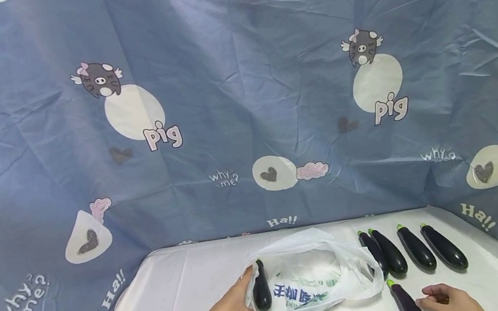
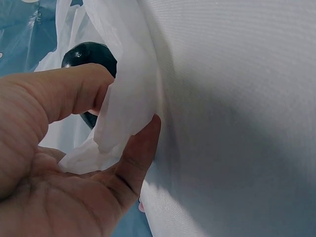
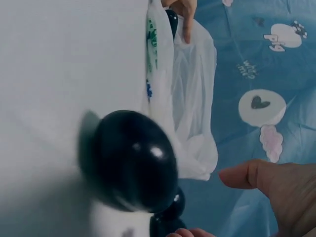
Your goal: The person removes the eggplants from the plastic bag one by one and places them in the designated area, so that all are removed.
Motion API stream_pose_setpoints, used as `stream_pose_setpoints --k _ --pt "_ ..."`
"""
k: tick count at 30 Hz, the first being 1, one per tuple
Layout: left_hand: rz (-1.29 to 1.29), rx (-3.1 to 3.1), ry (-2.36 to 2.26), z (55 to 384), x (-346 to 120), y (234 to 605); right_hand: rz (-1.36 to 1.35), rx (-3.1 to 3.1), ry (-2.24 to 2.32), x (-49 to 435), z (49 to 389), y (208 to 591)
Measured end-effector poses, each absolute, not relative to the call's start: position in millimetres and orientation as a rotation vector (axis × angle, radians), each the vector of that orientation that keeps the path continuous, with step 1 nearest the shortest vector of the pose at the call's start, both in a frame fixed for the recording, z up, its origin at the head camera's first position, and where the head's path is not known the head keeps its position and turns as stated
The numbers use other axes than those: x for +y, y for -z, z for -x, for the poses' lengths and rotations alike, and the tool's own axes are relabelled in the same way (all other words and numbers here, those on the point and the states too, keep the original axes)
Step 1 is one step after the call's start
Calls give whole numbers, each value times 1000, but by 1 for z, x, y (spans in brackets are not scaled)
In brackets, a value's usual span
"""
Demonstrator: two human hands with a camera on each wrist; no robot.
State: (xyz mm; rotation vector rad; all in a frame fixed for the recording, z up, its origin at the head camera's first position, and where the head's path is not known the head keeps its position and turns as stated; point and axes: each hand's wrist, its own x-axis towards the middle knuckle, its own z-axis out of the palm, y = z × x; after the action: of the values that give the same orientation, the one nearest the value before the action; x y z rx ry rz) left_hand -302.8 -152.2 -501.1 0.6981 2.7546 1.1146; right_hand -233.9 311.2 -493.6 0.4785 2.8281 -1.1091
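A white plastic bag with blue and green print lies on the table, its mouth spread wide. Inside it, along the left side, lies one dark eggplant. My left hand pinches the bag's left edge, the thumb on the inner side by that eggplant. To the right of the bag, a nearer eggplant has its green stem end pointing away from me. Just right of it is my right hand, thumb and fingers apart and holding nothing. In the right wrist view that eggplant's rounded end is close to the thumb.
Several more eggplants lie side by side at the back right of the white-covered table. The leftmost eggplant of that row is partly behind the bag's handle. A blue patterned cloth hangs behind the table and along its sides.
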Motion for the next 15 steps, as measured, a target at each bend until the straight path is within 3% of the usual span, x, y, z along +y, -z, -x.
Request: stream_pose_setpoints --k 15 --pt "-729 2739 -1147 306 -152 503 -196 2897 1284 250 249 460"
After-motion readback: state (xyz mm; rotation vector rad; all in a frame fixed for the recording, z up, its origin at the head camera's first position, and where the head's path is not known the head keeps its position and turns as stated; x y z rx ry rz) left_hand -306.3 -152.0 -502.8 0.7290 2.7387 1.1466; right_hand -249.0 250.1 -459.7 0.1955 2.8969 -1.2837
